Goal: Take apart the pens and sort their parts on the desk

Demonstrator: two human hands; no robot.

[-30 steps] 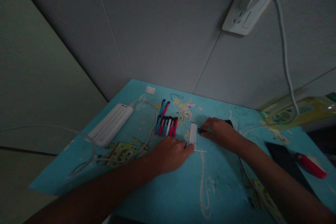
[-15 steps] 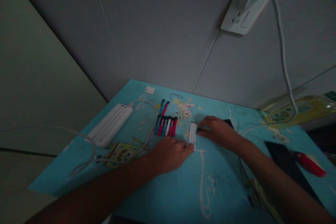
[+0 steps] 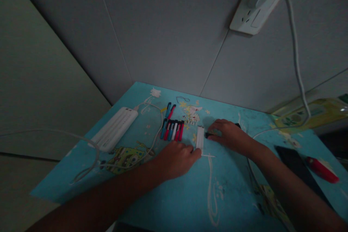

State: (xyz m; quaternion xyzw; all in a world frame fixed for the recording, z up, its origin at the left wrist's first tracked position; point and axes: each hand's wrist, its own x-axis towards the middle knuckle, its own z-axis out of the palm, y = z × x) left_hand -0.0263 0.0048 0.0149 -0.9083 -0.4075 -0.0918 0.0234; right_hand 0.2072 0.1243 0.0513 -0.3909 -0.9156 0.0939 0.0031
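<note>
A row of thin white sticks (image 3: 200, 137) lies side by side on the blue table, and one more stick (image 3: 208, 156) lies crosswise at their lower end. My left hand (image 3: 178, 159) rests on the table with its fingers curled. Its thumb and forefinger are pressed at the near end of the row. Just right of the sticks, my right hand (image 3: 227, 134) pinches a small black piece (image 3: 208, 135) whose kind I cannot make out. Part of a dark object (image 3: 238, 125) shows behind that hand. Red, blue and white capped pens (image 3: 174, 130) lie left of the sticks.
A white power strip (image 3: 114, 128) with a looping cable stands on the left. At the right lie a black flat panel (image 3: 293, 166), a red object (image 3: 322, 169) and a yellow bottle (image 3: 307, 114). A wall socket (image 3: 246, 20) has a cable hanging from it.
My right hand has drawn slightly to the right, away from the white sticks, with the small black piece in its fingers. My left hand has stayed in place.
</note>
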